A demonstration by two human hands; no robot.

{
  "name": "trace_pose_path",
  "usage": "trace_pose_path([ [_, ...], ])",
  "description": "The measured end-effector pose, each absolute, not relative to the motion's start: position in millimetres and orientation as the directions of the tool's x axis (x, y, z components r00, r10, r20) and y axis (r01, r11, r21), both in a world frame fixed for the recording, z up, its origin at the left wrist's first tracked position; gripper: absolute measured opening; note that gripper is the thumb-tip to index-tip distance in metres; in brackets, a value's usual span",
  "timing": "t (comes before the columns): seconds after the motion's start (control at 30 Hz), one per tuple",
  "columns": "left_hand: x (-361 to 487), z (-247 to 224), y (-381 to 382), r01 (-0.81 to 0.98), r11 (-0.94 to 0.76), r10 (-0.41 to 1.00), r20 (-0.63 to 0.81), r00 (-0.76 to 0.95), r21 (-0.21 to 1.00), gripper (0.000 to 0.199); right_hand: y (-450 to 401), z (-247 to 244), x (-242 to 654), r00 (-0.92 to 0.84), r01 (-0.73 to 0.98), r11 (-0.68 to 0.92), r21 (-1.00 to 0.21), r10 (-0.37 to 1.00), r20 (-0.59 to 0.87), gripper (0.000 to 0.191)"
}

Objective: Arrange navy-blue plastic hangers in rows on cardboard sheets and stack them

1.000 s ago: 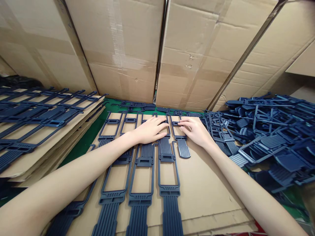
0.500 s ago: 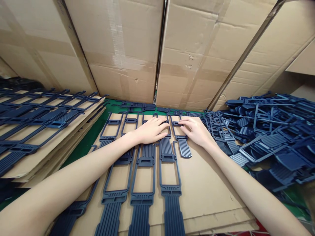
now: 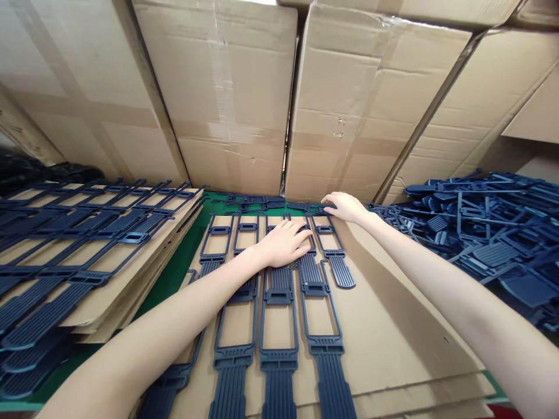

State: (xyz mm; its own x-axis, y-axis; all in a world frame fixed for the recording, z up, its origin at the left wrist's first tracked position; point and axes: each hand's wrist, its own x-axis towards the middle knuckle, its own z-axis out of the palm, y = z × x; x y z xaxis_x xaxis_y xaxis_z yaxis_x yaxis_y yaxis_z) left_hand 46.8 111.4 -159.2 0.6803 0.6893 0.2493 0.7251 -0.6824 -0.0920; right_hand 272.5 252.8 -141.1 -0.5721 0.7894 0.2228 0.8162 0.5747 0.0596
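Dark blue plastic frames with ribbed tabs lie in two rows on a cardboard sheet (image 3: 384, 326). My left hand (image 3: 286, 243) rests flat over the back row with its fingers spread, partly covering the frames beneath. Just right of it is the rightmost back-row frame (image 3: 332, 251), its ribbed tab pointing toward me. My right hand (image 3: 348, 208) hovers at the sheet's far edge, beyond that frame, fingers lightly bent and thumb apart. Nearest its fingertips are flat dark pieces (image 3: 301, 206) on the green surface. Nothing shows in either hand.
A tangled heap of dark blue plastic parts (image 3: 493, 233) lies at the right. At the left, stacked cardboard sheets (image 3: 174, 244) carry more frames in rows. Tall cardboard boxes (image 3: 236, 105) stand as a wall at the back. A green surface (image 3: 152, 291) shows between the stacks.
My right hand has left the rightmost back-row frame and moved away from me to the sheet's far edge. My left hand stays on the frames. The view has tilted up slightly.
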Motion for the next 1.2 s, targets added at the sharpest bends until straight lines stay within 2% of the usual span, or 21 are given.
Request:
trace_pose_path([
  [0.13,48,-161,110,0.735,-0.672,0.701,0.245,0.67,-0.087,0.044,278,-145,250,-0.615,0.788,0.607,0.105,0.784,0.085,0.019],
  [0.23,48,-164,110,0.742,-0.664,0.706,0.253,0.662,-0.088,0.044,286,-150,231,-0.591,0.802,0.578,0.147,0.805,0.056,0.02],
  [0.33,49,-165,110,0.751,-0.654,0.714,0.259,0.651,-0.085,0.044,288,-153,218,-0.554,0.826,0.54,0.16,0.83,0.058,0.01],
  [0.47,49,-164,108,0.755,-0.652,0.721,0.249,0.647,-0.072,0.044,283,-146,219,-0.529,0.848,0.514,0.127,0.835,0.151,0.012],
  [0.6,50,-163,108,0.75,-0.656,0.719,0.237,0.653,-0.076,0.044,265,-125,240,-0.46,0.882,0.464,0.085,0.805,0.375,0.025],
  [0.63,50,-162,108,0.752,-0.654,0.721,0.235,0.651,-0.077,0.044,258,-119,247,-0.437,0.881,0.47,0.053,0.767,0.47,0.024],
  [0.7,50,-162,108,0.758,-0.648,0.727,0.235,0.646,-0.079,0.044,241,-110,261,-0.348,0.825,0.557,-0.096,0.635,0.69,0.016],
  [0.77,50,-162,108,0.758,-0.648,0.726,0.24,0.645,-0.076,0.045,221,-106,273,-0.172,0.647,0.686,-0.331,0.555,0.814,0.012],
  [0.8,51,-162,109,0.757,-0.65,0.723,0.245,0.645,-0.075,0.045,210,-105,278,-0.078,0.507,0.729,-0.459,0.569,0.819,0.017],
  [0.87,50,-163,109,0.752,-0.655,0.715,0.262,0.648,-0.074,0.044,188,-108,284,0.057,0.175,0.717,-0.675,0.677,0.734,0.026],
  [0.97,50,-163,110,0.744,-0.665,0.7,0.289,0.654,-0.073,0.041,159,-121,289,0.079,-0.189,0.493,-0.85,0.87,0.487,0.032],
  [1.1,49,-162,112,0.734,-0.675,0.692,0.286,0.663,-0.07,0.04,141,-147,290,-0.002,-0.357,0.126,-0.926,0.991,0.136,0.032],
  [1.2,48,-161,114,0.728,-0.683,0.69,0.27,0.671,-0.064,0.042,138,-163,289,0.0,-0.4,0.054,-0.915,0.998,0.059,0.029],
])
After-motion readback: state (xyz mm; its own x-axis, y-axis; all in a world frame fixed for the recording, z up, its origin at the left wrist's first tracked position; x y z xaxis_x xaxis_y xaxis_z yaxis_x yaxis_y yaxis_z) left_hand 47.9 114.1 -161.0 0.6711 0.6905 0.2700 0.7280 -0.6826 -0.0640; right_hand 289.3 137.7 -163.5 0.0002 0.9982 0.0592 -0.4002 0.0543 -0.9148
